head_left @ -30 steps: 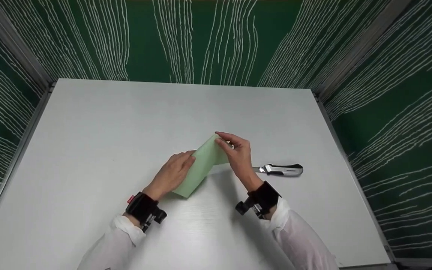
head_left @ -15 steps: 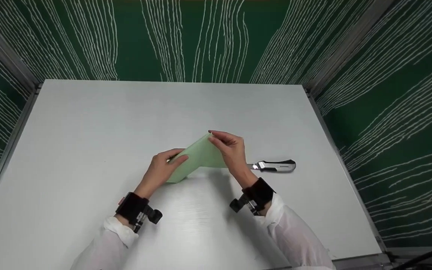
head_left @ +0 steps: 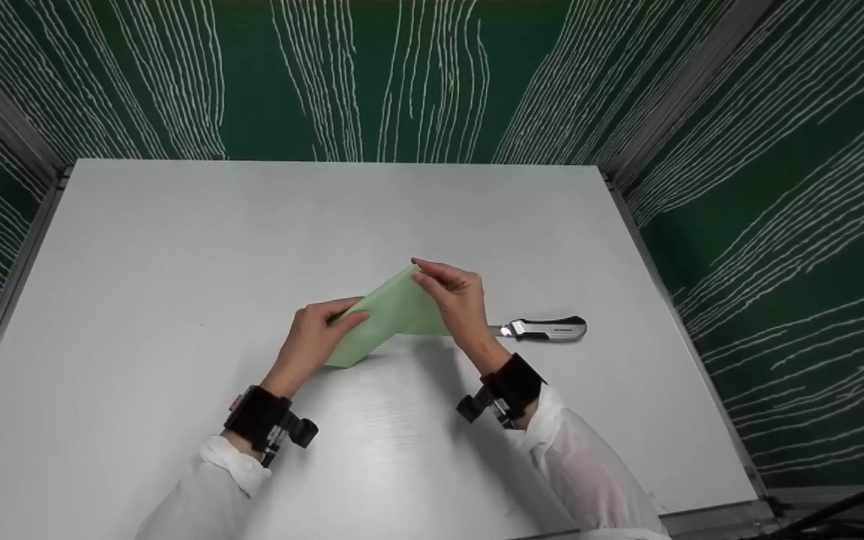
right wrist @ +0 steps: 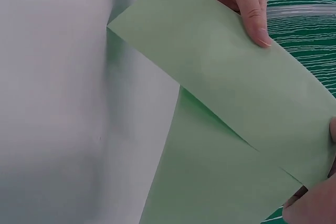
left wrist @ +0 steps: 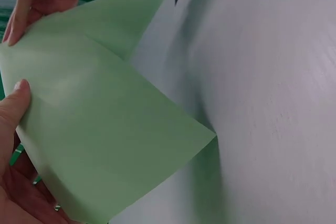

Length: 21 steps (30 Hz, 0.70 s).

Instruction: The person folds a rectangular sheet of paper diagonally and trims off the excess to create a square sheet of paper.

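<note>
Left hand [head_left: 312,337] pinches the left edge of the paper [head_left: 376,315] between thumb and fingers; right hand [head_left: 458,300] pinches its upper corner; the paper, green and folded over on itself, stands tilted between them, a lower corner appearing to touch the table [head_left: 252,240]; knife [head_left: 552,329] lies beside the right wrist, its blade partly hidden.

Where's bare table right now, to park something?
Widest: white table between green sheet and green backdrop. Also: left of the left hand, out to the left edge; right of the knife; nearer strip between left sleeve and right sleeve. Crowded: centre, both hands on the sheet, knife close by the right hand.
</note>
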Available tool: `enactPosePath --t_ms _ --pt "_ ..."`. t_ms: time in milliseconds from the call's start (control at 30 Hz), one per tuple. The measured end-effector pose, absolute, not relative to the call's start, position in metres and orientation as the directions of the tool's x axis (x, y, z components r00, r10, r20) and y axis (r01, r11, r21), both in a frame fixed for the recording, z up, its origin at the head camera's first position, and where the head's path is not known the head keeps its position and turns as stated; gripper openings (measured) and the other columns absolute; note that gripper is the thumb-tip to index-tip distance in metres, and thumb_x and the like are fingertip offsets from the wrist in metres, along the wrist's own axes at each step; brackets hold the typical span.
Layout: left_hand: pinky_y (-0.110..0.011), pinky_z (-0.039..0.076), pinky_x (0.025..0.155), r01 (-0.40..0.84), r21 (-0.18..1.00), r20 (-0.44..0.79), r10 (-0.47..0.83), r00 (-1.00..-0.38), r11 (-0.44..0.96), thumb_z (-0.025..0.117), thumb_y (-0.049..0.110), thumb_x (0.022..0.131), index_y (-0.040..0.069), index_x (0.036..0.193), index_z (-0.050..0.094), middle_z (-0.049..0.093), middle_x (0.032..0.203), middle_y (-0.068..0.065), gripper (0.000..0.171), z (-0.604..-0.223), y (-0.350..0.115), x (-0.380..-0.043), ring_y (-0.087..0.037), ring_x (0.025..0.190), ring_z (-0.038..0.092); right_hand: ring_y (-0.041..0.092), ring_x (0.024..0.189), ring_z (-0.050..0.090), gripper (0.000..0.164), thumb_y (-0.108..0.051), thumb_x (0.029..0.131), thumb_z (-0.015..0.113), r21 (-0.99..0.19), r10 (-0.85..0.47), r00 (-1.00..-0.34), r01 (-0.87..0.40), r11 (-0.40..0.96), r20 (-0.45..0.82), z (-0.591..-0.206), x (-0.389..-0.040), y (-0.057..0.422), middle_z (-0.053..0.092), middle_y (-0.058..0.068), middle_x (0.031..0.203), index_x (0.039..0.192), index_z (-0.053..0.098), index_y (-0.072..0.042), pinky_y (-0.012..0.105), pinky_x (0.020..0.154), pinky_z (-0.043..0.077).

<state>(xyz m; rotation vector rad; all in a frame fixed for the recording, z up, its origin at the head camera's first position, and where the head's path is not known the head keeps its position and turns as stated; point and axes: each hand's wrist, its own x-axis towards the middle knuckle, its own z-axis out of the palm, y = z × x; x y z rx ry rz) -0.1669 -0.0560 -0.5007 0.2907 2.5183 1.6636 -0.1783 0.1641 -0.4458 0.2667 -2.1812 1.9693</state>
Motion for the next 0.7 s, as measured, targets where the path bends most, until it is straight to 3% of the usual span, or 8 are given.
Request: enactPosePath --t_ms 233,433,567,700 --pt "-0.031 0.049 0.076 0.105 0.882 -0.027 0.27 -0.963 0.46 0.053 0.054 0.089 0.04 0.122 0.06 0.069 0.111 0.008 0.036 -0.4959 -0.0552 -0.1637 -0.009 0.088 0.063 0.006 0.095 0.063 0.027 -0.003 0.086 0.065 -0.911 -0.01 -0.933 -0.354 0.21 0.36 -0.444 -0.1739 0.1584 0.07 0.018 0.106 0.112 0.068 -0.001 0.02 0.088 0.048" --pt "-0.036 0.049 0.085 0.186 0.809 -0.013 0.333 -0.943 0.557 0.042 0.053 0.095 0.035 0.133 0.051 0.065 0.119 0.004 0.043 -0.4946 -0.0539 -0.1635 -0.011 0.094 0.061 0.016 0.094 0.064 0.028 -0.005 0.088 0.063 -0.861 -0.042 -0.918 -0.384 0.332 0.393 -0.4418 -0.1708 0.1553 0.072 0.013 0.101 0.115 0.067 -0.005 0.022 0.086 0.049" --pt "-0.035 0.048 0.083 0.248 0.773 0.012 0.378 -0.926 0.584 0.04 0.05 0.097 0.033 0.135 0.049 0.066 0.102 0.003 0.043 -0.4948 -0.0521 -0.1657 -0.011 0.087 0.058 0.017 0.093 0.064 0.027 -0.004 0.087 0.064 -0.847 -0.042 -0.908 -0.404 0.346 0.417 -0.4406 -0.17 0.156 0.072 0.013 0.102 0.113 0.068 -0.004 0.021 0.085 0.049" --pt "-0.033 0.048 0.077 0.278 0.747 0.012 0.406 -0.914 0.604 0.04 0.045 0.098 0.031 0.136 0.047 0.065 0.089 0.003 0.041 -0.4961 -0.0522 -0.1662 -0.012 0.078 0.057 0.01 0.088 0.063 0.024 -0.007 0.088 0.064 -0.861 -0.043 -0.916 -0.39 0.327 0.398 -0.4394 -0.1703 0.1569 0.073 0.013 0.099 0.111 0.069 -0.004 0.019 0.082 0.048"
